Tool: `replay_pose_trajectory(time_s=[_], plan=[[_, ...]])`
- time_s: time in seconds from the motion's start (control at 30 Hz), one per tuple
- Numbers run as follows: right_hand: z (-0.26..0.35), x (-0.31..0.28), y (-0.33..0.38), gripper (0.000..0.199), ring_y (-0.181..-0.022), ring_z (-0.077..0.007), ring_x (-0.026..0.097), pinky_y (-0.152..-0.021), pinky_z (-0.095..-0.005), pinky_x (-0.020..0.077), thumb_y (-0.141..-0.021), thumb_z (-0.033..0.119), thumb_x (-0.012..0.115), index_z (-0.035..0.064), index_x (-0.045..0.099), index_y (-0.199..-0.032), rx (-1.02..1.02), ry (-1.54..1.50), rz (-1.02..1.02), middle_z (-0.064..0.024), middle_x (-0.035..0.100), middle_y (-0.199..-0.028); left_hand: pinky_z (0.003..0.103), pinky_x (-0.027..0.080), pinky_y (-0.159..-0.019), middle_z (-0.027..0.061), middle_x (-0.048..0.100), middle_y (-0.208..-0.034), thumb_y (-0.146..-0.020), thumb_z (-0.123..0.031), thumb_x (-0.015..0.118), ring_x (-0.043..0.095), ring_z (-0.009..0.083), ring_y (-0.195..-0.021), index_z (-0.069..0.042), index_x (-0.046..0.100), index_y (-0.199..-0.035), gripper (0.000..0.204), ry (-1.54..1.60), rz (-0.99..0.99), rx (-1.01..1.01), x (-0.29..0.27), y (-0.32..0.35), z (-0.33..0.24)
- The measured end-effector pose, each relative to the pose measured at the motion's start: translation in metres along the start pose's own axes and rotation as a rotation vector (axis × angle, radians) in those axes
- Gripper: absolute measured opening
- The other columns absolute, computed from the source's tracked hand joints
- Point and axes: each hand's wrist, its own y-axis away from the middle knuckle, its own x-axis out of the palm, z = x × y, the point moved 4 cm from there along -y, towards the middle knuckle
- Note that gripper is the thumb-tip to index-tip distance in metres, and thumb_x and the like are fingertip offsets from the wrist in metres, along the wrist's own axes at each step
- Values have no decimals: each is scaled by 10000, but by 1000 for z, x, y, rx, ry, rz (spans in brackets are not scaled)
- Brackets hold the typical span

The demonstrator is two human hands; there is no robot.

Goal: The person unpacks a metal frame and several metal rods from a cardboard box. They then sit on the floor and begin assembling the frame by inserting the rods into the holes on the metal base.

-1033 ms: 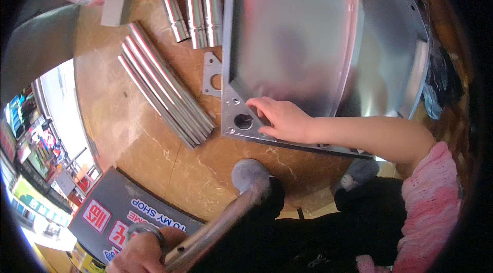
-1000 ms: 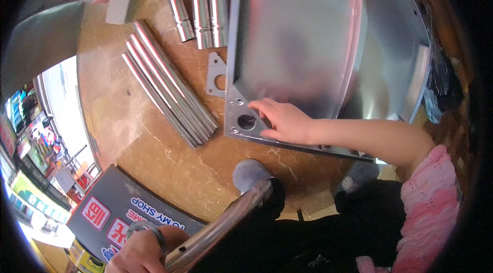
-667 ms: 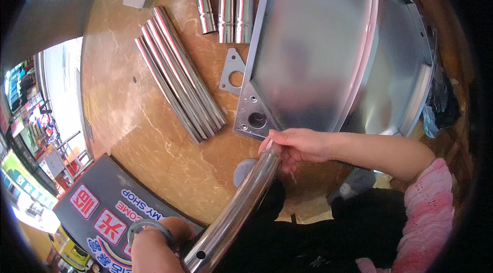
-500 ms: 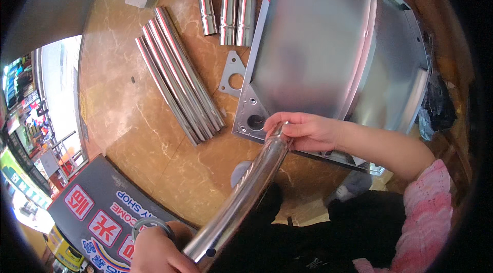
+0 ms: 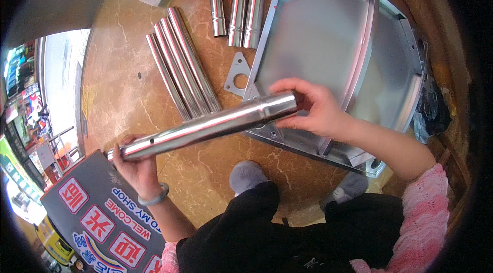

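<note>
A shiny steel tube lies across in front of me, held in the air and tilted with its right end higher in the picture. My left hand grips its left end from below, close to a small dark hole in the wall. At the ringed right end, the fingers and thumb of my right hand are curled round the rim. Behind that hand lies a large shallow metal tray with brackets at its corners. A triangular metal plate with a big round hole rests on the floor beside the tray.
Several slim steel tubes lie side by side on the brown marbled floor. Three thicker tubes lie farther back. A dark printed doormat is at the lower left, near a doorway. My slippered feet are below the tube.
The tube has swung from a steep slant to nearly level, its left end moving up and away from me. My left hand rose with it; my right hand shifted slightly up and right.
</note>
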Motion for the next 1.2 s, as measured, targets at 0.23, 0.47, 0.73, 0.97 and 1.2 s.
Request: replay_pose_trajectory(time_s=[0.23, 0.47, 0.73, 0.97, 1.2], plan=[[49, -7, 7, 508, -899, -125, 570, -758, -251, 483, -659, 78, 764, 66, 510, -1099, -155, 282, -57, -48, 564, -992, 465, 353, -934, 134, 535, -987, -869, -358, 533, 492, 259, -981, 26, 488, -1009, 411, 165, 20, -223, -22, -29, 34], [73, -6, 27, 310, -576, -49, 516, -482, -218, 417, -672, 231, 774, 52, 607, -864, -216, 471, -195, -23, 610, -728, 492, 313, -985, 177, 503, -1132, -890, -315, 502, 462, 296, -1083, 38, 442, -1141, 438, 348, -25, -295, -13, -30, 57], [26, -40, 39, 532, -414, -84, 352, -381, -242, 287, -867, 563, 396, 66, 522, -725, 563, 60, -224, 16, 398, -512, 456, 316, -1011, 148, 486, -1193, -910, -303, 451, 414, 282, -1161, 6, 472, -1141, 385, 60, 383, 41, 43, -3, 59], [-9, -46, 72, 500, -476, -120, 407, -438, -251, 330, -871, 575, 354, 103, 445, -735, 765, -201, -236, -21, 447, -573, 448, 342, -1003, 176, 423, -1287, -931, -181, 419, 425, 279, -1181, -40, 428, -1212, 314, -140, 500, 174, 70, 25, 75], [-17, -65, 90, 396, -680, -173, 554, -599, -291, 453, -870, 462, 455, 79, 523, -947, 674, -185, -184, -69, 561, -757, 366, 456, -873, 127, 533, -1152, -883, -70, 514, 538, 226, -1034, -54, 444, -1148, 275, -228, 492, 233, 68, 25, 85]])
